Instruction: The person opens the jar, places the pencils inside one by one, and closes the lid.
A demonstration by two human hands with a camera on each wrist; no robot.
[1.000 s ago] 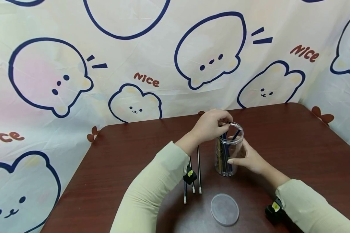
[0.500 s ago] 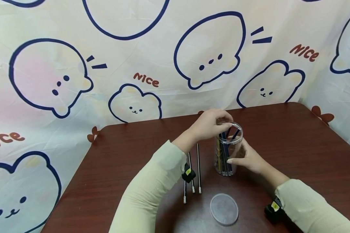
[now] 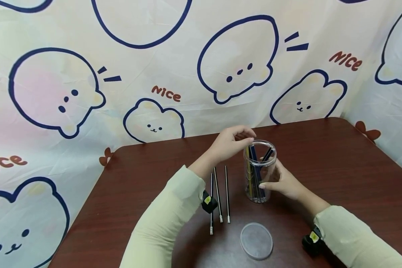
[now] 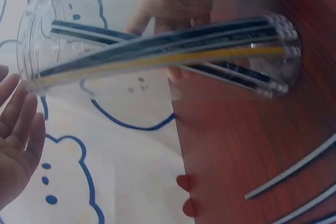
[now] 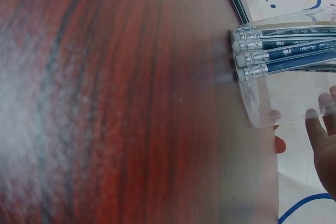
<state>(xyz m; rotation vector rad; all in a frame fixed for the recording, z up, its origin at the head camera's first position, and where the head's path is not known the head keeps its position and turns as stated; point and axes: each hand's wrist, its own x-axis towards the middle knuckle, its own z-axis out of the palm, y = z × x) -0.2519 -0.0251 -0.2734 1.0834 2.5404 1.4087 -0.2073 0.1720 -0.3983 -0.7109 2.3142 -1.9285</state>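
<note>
A clear plastic jar (image 3: 272, 169) stands upright on the table, holding several pencils (image 3: 253, 152), mostly dark blue or black and one yellow, with their eraser ends down. My right hand (image 3: 286, 181) grips the jar's right side, thumb in front and fingers behind it. My left hand (image 3: 230, 143) is at the left of the jar's rim, its fingers loosely bent and nothing in them. In the left wrist view its fingers (image 4: 23, 124) come right at the jar's mouth. Three dark pencils (image 3: 227, 193) lie side by side on the table, left of the jar.
A round clear lid (image 3: 256, 241) lies flat on the brown wooden table (image 3: 147, 208), nearer than the jar. A pale cloth (image 3: 187, 67) with cartoon bears hangs behind the table. Small black devices (image 3: 209, 201) are strapped to both wrists.
My left hand has moved left, from over the jar's mouth to beside its rim, uncovering the pencil tops. My right hand keeps its grip on the jar.
</note>
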